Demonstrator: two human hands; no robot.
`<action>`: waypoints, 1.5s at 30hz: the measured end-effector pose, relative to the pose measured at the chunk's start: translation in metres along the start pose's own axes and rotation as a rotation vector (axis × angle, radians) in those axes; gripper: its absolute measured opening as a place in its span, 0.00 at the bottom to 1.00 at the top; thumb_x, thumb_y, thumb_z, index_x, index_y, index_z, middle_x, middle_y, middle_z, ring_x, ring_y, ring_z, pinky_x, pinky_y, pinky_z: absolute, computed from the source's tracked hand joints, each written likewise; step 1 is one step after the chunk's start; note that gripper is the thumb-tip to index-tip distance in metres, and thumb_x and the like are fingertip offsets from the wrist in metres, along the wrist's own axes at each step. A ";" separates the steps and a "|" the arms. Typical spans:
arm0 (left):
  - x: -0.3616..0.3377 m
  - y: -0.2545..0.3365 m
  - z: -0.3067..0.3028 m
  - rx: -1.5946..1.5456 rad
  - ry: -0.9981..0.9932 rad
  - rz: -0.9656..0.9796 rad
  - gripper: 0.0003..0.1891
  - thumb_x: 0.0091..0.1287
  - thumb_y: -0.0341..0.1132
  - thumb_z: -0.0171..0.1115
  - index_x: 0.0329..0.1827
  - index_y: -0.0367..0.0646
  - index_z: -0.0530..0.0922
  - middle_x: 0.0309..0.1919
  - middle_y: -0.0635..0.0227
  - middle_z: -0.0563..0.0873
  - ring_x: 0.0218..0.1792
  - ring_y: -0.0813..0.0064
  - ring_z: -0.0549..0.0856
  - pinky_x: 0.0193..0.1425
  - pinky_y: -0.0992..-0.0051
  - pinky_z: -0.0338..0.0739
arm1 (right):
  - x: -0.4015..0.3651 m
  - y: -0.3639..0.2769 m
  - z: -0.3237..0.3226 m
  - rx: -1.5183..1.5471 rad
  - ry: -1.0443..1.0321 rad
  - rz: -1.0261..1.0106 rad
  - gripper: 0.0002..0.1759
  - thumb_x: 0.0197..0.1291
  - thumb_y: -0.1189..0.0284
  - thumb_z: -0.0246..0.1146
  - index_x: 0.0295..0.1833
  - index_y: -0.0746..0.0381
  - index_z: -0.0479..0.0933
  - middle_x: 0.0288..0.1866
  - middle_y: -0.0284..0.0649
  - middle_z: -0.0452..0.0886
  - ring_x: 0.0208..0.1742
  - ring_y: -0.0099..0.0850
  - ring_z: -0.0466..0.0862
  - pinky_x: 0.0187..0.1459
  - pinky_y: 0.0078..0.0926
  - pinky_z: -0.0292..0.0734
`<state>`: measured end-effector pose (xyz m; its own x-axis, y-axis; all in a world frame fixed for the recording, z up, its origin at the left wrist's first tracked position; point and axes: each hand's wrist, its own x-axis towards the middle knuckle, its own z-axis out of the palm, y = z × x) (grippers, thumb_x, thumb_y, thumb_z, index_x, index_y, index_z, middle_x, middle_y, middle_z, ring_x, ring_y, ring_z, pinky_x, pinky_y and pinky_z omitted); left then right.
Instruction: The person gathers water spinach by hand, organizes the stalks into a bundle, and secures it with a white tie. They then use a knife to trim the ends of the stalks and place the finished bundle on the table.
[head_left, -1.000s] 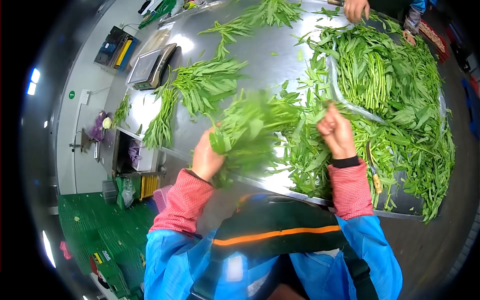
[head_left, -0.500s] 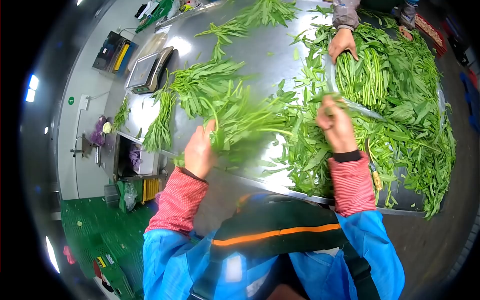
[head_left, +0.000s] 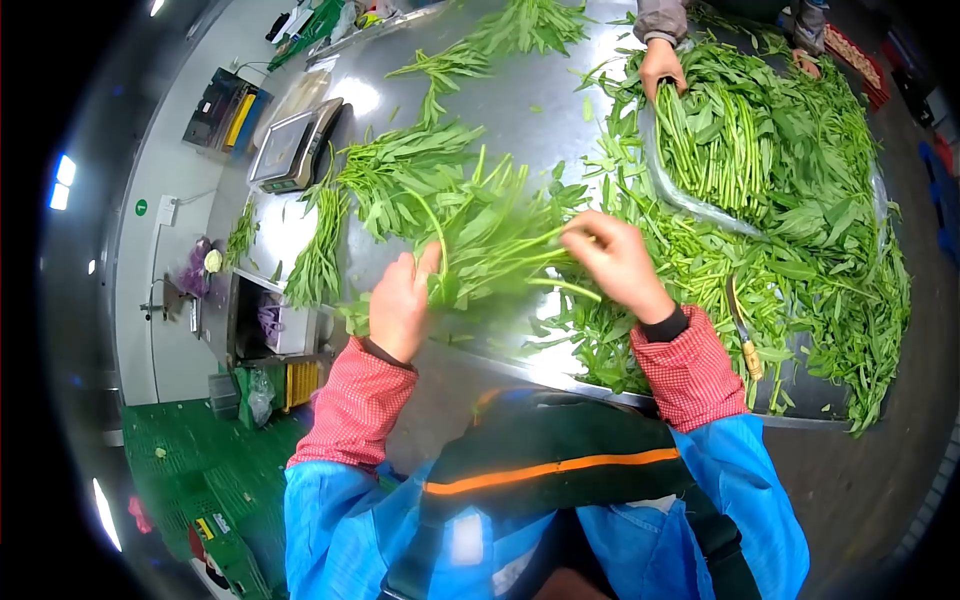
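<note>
My left hand (head_left: 402, 308) is closed around a bunch of water spinach (head_left: 490, 240) over the near edge of the metal table. Long stems of the bunch point right, and one bent stem loops up beside my fingers. My right hand (head_left: 622, 265) is at the stem ends, thumb and forefinger pinched on a stem there. A large heap of loose water spinach (head_left: 830, 250) covers the table to the right. On it lies a curved sickle (head_left: 742, 330) with a pale handle, just right of my right sleeve.
A digital scale (head_left: 292, 150) stands at the table's left. Sorted bunches (head_left: 320, 245) lie near it, others (head_left: 525, 25) farther back. Across the heap, a co-worker's hand (head_left: 660, 68) touches a stack of stems (head_left: 725, 140) beside clear plastic. Green crates (head_left: 215, 480) are at lower left.
My right hand has moved left from above the heap to the bunch's stem ends. My left hand stays nearly in place. The co-worker's hand has shifted up and left.
</note>
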<state>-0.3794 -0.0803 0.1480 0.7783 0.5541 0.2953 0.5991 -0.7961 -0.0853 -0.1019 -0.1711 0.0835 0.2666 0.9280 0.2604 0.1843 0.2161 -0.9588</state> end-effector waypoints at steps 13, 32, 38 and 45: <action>0.009 0.006 -0.010 0.133 0.013 0.228 0.28 0.53 0.24 0.57 0.61 0.48 0.74 0.28 0.64 0.71 0.28 0.65 0.74 0.29 0.67 0.71 | 0.019 0.003 0.011 -0.457 -0.200 0.287 0.34 0.55 0.43 0.64 0.47 0.67 0.79 0.29 0.46 0.82 0.33 0.41 0.83 0.38 0.38 0.77; -0.004 -0.011 -0.010 -0.011 0.168 0.192 0.24 0.52 0.22 0.62 0.55 0.43 0.78 0.24 0.63 0.69 0.26 0.62 0.74 0.25 0.67 0.68 | 0.003 0.050 0.004 0.295 -0.012 0.528 0.12 0.64 0.67 0.62 0.47 0.64 0.78 0.26 0.28 0.77 0.24 0.17 0.73 0.26 0.15 0.69; -0.017 -0.019 -0.008 -0.045 0.115 0.231 0.24 0.52 0.23 0.62 0.55 0.44 0.77 0.25 0.64 0.70 0.25 0.63 0.74 0.25 0.67 0.67 | 0.020 0.039 -0.053 0.378 0.008 0.410 0.14 0.65 0.68 0.60 0.52 0.66 0.77 0.28 0.29 0.74 0.25 0.16 0.70 0.26 0.14 0.68; -0.005 -0.003 -0.004 -0.177 0.086 0.178 0.27 0.50 0.22 0.62 0.57 0.41 0.74 0.27 0.61 0.73 0.28 0.60 0.76 0.28 0.66 0.71 | 0.037 0.019 -0.003 0.053 -0.221 0.098 0.39 0.51 0.64 0.72 0.66 0.67 0.65 0.56 0.48 0.76 0.50 0.33 0.79 0.55 0.28 0.74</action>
<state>-0.3856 -0.0811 0.1503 0.8452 0.3850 0.3708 0.4063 -0.9135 0.0224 -0.0859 -0.1337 0.0753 0.0662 0.9879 0.1403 0.1161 0.1320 -0.9844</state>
